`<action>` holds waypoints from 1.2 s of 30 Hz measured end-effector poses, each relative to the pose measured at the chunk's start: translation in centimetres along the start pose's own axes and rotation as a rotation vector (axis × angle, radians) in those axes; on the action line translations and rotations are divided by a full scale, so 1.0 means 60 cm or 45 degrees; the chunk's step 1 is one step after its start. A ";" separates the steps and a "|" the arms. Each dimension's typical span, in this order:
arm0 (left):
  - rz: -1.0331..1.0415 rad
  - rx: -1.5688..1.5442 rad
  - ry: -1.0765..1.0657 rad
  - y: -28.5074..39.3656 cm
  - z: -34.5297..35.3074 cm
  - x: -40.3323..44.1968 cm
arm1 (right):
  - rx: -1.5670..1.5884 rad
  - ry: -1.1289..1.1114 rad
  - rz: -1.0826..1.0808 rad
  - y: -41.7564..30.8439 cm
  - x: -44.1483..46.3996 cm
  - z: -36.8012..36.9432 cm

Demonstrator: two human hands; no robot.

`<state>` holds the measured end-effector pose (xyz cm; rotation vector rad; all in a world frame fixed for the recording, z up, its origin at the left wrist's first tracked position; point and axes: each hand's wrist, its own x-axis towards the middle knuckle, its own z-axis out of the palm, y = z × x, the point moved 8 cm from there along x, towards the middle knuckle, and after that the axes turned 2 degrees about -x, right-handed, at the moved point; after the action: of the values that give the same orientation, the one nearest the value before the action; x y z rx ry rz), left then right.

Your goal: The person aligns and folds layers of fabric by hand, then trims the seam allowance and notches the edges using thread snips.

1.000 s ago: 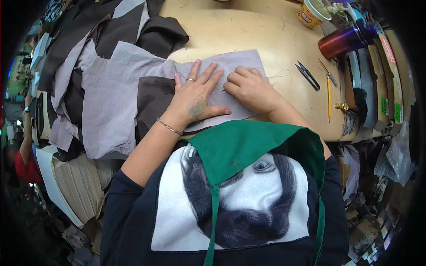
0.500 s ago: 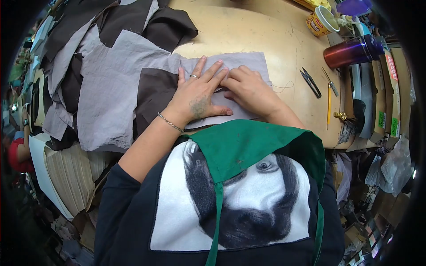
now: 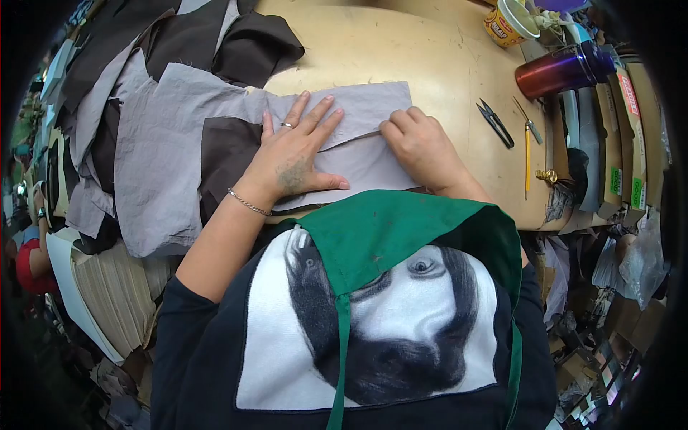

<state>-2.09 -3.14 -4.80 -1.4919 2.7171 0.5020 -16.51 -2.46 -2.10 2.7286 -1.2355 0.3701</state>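
My left hand lies flat with spread fingers on a light grey piece of fabric, pressing it to the table. A dark slit or seam line runs across the grey fabric between my hands. At its right end my right hand has its fingers curled together, pinching the cloth near the edge; the exact grip is partly hidden. A dark brown piece of fabric shows just left of my left hand, joined to or lying on more grey cloth.
Thread snips, a yellow pencil and a thin pointed tool lie right on the table. Behind them are a purple bottle and a yellow cup. Dark fabric is heaped at the back left.
My right hand has moved away from my left hand toward the fabric's right edge, uncovering the dark line. My left hand stays flat on the cloth. The view has shifted slightly.
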 end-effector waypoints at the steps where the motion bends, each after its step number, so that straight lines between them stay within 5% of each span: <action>1: 0.005 0.006 0.006 0.000 0.001 0.000 | 0.006 -0.011 0.045 0.013 -0.004 0.000; 9: 0.011 0.067 0.013 0.008 -0.010 -0.003 | 0.554 0.145 0.322 0.061 -0.035 -0.041; 12: 0.198 0.108 0.210 0.054 -0.039 -0.002 | 0.452 0.114 0.271 0.042 -0.028 -0.023; 15: 0.336 -0.410 0.280 0.075 -0.015 0.009 | 0.392 -0.007 0.239 0.052 -0.032 0.006; 19: 0.246 -0.466 0.382 0.053 -0.009 0.005 | 0.189 0.042 0.192 0.046 -0.041 -0.008; 25: 0.121 0.024 0.226 0.040 0.004 -0.008 | 0.128 0.044 0.079 0.033 -0.060 -0.015; 36: 0.127 0.097 0.185 0.041 0.010 -0.012 | 0.144 -0.005 0.236 0.043 -0.081 -0.011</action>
<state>-3.82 -1.16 -4.57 -1.4340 2.8959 0.2978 -21.65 -0.51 -2.73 2.7143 -1.5181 0.4677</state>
